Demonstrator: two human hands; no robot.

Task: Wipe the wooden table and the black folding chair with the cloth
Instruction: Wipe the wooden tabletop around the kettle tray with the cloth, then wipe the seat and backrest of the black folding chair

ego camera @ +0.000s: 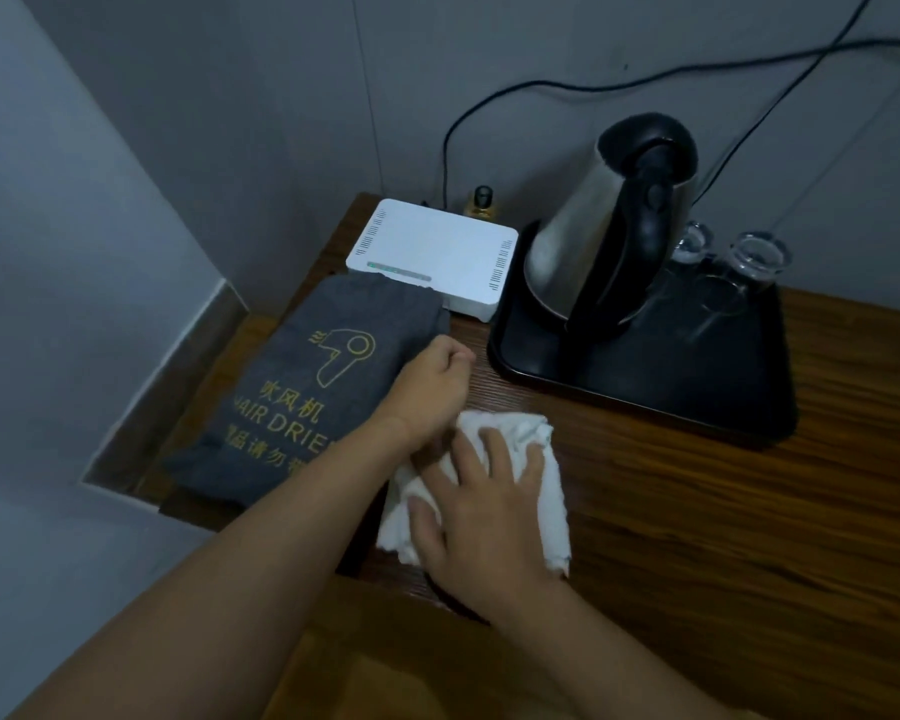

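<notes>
Right hand [484,517] flat on fluffy white cloth [539,441], grained wooden table [697,522]; left hand [427,387] curled, grip unclear.

My right hand [484,506] is lying on the cloth [533,439] near the front edge of the table [697,537]. My left hand [432,387] is sitting just behind it, against the bag [292,397] to its left. The router [437,246] is sitting behind the bag. On the right, the tray [645,402] is carrying the kettle [567,241] and glasses [754,262].
</notes>
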